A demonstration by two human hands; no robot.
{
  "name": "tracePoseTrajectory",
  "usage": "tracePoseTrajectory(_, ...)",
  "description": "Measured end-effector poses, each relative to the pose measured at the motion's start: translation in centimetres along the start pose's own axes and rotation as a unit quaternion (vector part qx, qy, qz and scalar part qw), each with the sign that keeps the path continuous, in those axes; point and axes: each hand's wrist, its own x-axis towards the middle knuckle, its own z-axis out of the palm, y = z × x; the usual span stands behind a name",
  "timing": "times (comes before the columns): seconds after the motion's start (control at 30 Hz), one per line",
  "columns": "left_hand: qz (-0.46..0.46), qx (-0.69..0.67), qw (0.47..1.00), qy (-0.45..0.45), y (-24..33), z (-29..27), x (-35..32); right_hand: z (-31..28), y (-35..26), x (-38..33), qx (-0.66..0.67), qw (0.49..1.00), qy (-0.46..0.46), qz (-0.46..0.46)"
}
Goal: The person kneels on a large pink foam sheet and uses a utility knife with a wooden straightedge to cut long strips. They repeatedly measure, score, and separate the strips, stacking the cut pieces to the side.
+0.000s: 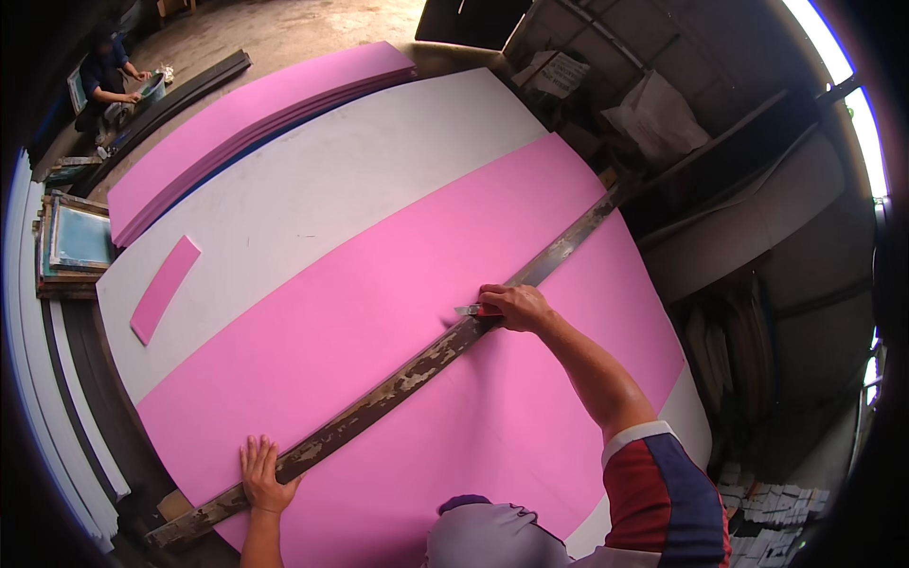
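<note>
A large pink foam-like sheet [407,256] lies across a white-topped table [379,142]. Diagonally over the sheet runs a long, straight metal bar [379,390] with worn, flaking brown paint and a bare grey stretch toward its far end. My left hand [267,478] is laid on the bar near its lower left end, fingers outstretched. About midway along the bar, my right hand [519,308] grips a red utility knife [489,310]. The knife's blade points left, close above the bar's far edge; whether it touches the sheet I cannot tell.
A narrow pink strip [166,289] rests on the table's white left part. Stacked pink sheets [265,109] stand beyond the table. At far left are framed panels [83,235] and a crouching person [106,80] holding a container. White sacks [655,118] lie at the back right.
</note>
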Motion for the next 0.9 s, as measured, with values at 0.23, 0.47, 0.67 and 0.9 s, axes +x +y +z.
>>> tracePoseTrajectory(0.23,0.007,0.014,1.0,0.003,-1.0,-0.5,0.3,0.4,-0.4,0.7,0.0,1.0,0.018,-0.004)
tracePoseTrajectory(0.47,-0.001,0.004,1.0,0.013,-0.6,-0.8,0.5,-0.8,-1.4,0.7,0.018,0.999,0.044,-0.021)
tracePoseTrajectory(0.67,0.006,0.002,1.0,0.015,-0.5,-0.2,0.4,-0.7,-0.9,0.3,0.016,0.999,0.037,-0.014)
tracePoseTrajectory(0.9,0.008,0.004,1.0,-0.003,-0.8,0.1,-0.1,-0.3,-0.7,0.2,0.014,0.999,0.036,-0.019)
